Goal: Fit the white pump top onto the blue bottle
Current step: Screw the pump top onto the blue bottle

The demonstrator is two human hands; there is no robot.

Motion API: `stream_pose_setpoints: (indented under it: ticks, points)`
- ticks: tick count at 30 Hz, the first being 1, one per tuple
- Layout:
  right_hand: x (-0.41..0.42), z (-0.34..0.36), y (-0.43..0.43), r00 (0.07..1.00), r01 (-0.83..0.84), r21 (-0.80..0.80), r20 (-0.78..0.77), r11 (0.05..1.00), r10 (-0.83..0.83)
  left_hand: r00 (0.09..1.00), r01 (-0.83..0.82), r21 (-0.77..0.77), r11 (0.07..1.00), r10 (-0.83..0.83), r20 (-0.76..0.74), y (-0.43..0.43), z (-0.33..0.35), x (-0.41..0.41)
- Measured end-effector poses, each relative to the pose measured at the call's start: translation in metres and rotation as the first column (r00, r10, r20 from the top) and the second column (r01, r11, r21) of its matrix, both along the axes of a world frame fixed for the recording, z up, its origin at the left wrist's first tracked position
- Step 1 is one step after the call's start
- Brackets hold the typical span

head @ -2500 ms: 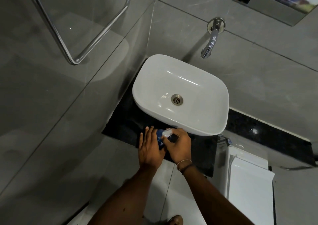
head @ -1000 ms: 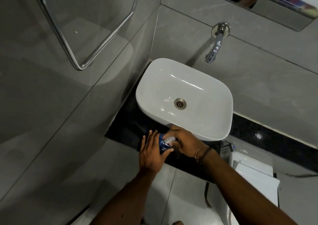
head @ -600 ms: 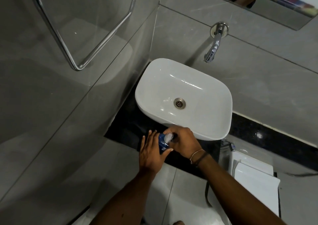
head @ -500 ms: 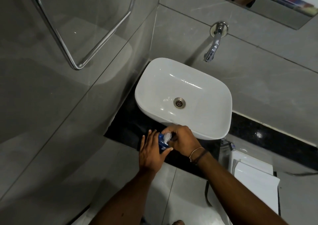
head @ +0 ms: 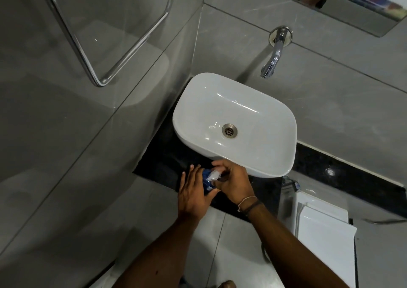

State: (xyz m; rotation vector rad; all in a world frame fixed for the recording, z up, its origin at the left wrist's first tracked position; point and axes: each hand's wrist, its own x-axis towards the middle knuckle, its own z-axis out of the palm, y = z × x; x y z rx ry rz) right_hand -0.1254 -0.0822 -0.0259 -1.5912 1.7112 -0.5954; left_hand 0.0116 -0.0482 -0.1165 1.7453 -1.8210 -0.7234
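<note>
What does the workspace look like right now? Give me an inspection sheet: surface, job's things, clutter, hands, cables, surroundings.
Surface: black counter, dark and glossy, under and in front of the white basin.
Job's things: blue bottle on the counter edge between both hands; white pump top at its top, whether seated cannot be told.
Clutter: nothing seen on the counter.
Hands: left hand wrapped around the bottle's side; right hand closed on the pump top.
Cables: nothing seen clearly.
Surroundings: wall tap above the basin, chrome rail on the glass at left, white toilet cistern at right.
</note>
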Motion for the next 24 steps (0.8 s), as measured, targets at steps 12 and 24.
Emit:
stream_pose_setpoints:
  ticks: [12, 24]
  points:
    - [-0.012, -0.017, 0.038, 0.966, 0.204, -0.029, 0.166, 0.979, -0.196, 0.999, 0.008, -0.031, 0.999, -0.009, -0.033, 0.000, 0.001, 0.001]
    - [0.001, -0.019, 0.034, 0.955, 0.084, 0.043, 0.282, 0.996, -0.093, 1.000, -0.011, -0.060, 0.998, 0.010, -0.009, 0.001, -0.004, 0.000]
